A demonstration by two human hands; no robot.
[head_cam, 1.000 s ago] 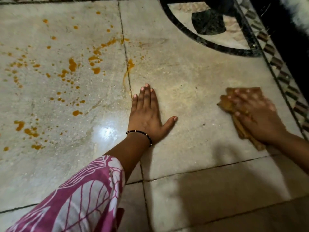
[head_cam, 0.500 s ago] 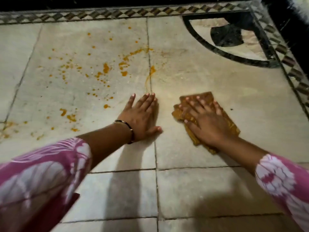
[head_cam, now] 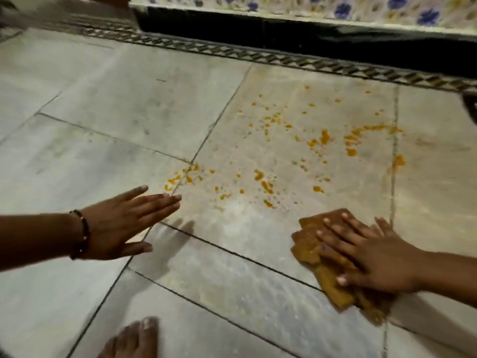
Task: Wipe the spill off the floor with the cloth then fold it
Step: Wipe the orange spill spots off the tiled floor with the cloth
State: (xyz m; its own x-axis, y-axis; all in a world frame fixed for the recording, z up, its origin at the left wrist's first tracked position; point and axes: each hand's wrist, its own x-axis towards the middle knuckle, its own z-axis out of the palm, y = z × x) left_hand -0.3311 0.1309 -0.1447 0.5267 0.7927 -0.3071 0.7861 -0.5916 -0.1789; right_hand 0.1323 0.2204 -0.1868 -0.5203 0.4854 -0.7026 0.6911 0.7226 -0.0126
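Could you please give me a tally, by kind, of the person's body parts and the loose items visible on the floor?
Hands: 2, left hand and right hand
Feet: 1, foot
Cloths: 1, brown cloth
Bracelets: 1, bracelet
Total: 5

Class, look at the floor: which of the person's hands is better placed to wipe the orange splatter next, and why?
The right hand, probably: it already presses flat on the cloth, just below the orange spill. The left hand is open, holds nothing and appears raised off the floor.
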